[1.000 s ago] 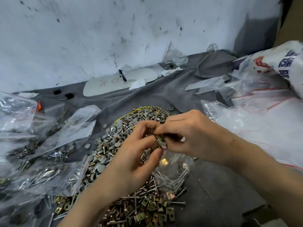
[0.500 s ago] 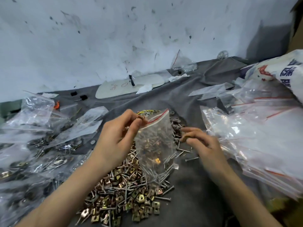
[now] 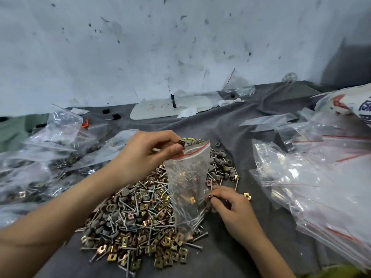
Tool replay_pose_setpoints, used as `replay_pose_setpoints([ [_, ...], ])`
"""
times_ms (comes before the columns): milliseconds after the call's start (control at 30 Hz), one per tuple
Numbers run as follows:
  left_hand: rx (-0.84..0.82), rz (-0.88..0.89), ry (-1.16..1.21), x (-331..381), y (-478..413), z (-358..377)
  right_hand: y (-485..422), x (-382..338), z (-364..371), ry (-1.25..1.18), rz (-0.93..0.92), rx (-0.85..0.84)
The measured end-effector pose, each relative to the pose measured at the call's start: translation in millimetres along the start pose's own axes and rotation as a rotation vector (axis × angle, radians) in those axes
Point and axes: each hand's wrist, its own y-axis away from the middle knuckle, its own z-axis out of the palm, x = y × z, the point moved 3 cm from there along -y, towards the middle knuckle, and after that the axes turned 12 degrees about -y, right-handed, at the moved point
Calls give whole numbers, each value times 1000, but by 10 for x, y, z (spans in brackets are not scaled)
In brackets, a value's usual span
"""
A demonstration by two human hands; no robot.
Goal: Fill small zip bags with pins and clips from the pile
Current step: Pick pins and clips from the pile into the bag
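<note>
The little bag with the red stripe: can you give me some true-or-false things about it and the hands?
1. The left hand holds the zip bag by its top. True.
2. The zip bag is empty. False: pins lie inside.
3. The right hand, down by the pile, pinches a small clip. True.
4. The cloth under the pile is red. False: it is grey.

Grey cloth (image 3: 230, 125) under hardware pile (image 3: 136, 221)
</note>
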Motion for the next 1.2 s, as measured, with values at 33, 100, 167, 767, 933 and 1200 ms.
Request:
replay_pose_setpoints([
  [33,1,-3,-5,-1,6,-26,0,3,-3,-40,7,10],
  [100,14,11,-28,-1,20,-67,-9,19,2,-105,48,-15],
  [167,29,21,-43,10,60,-83,-20,35,27,-100,88,-97],
  [767,195,11,-67,40,291,-196,50,26,9,-698,261,-129],
  [933,276,6,-92,43,263,-192,74,30,93,-706,310,-311],
  [1200,363,-53,-70,65,209,-119,84,60,31,-611,179,-320],
])
